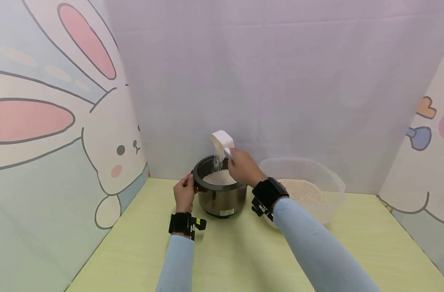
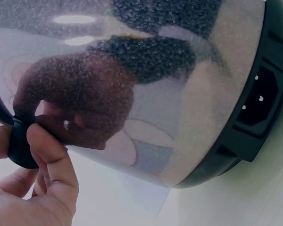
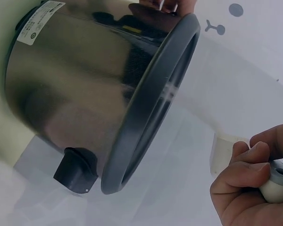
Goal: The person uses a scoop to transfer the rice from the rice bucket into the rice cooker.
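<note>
A rice cooker (image 1: 222, 198) with a shiny metallic body and dark rim stands upright and lidless on the table. White rice (image 1: 217, 178) lies inside it. My left hand (image 1: 184, 194) pinches the cooker's small black side handle (image 2: 22, 147) between thumb and fingers. Above the opening, my right hand (image 1: 245, 167) grips the handle of a white scoop (image 1: 224, 139). The scoop is tipped, and grains fall from it into the cooker. In the right wrist view, the fingers curl round the scoop's handle (image 3: 276, 186), while the pot's inside is hidden.
A translucent plastic tub (image 1: 336, 188) holding rice (image 1: 303, 191) stands right of the cooker, partly behind my right forearm. Behind both is a pale curtain-like wall (image 1: 294, 81). Cartoon-printed panels (image 1: 108, 162) flank the yellow-green table (image 1: 229, 259). A power socket (image 2: 262, 99) sits low on the cooker.
</note>
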`<control>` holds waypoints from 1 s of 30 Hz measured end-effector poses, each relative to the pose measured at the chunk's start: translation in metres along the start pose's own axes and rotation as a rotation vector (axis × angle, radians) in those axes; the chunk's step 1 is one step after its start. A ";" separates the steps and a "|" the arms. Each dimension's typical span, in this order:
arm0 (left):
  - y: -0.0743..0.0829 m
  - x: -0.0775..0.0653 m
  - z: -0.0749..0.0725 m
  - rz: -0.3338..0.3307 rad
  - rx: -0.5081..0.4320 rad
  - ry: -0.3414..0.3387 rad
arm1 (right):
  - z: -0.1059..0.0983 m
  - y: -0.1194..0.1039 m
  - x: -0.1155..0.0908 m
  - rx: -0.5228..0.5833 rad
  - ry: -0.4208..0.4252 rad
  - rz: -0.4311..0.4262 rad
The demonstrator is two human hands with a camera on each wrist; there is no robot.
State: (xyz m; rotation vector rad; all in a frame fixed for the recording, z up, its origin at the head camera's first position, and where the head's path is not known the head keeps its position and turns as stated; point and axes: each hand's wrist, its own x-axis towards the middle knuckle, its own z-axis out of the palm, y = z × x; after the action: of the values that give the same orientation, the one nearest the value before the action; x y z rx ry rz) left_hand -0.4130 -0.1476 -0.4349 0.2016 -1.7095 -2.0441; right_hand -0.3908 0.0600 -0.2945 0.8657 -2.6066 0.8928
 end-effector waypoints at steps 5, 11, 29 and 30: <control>0.000 0.000 0.000 0.003 0.000 0.000 | 0.003 0.003 -0.001 -0.024 -0.017 0.008; 0.000 0.000 0.000 0.013 0.003 0.000 | 0.006 0.006 -0.003 -0.049 -0.021 0.005; -0.008 0.005 0.001 0.006 0.006 -0.013 | 0.019 0.022 -0.016 -0.347 -0.167 -0.117; -0.008 0.006 0.002 0.006 0.003 -0.012 | 0.019 0.023 -0.016 -0.342 -0.163 -0.123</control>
State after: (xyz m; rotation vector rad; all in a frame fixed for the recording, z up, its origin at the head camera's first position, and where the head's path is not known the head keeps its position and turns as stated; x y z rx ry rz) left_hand -0.4205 -0.1476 -0.4411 0.1851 -1.7187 -2.0425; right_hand -0.3928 0.0705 -0.3266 1.0215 -2.6921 0.3413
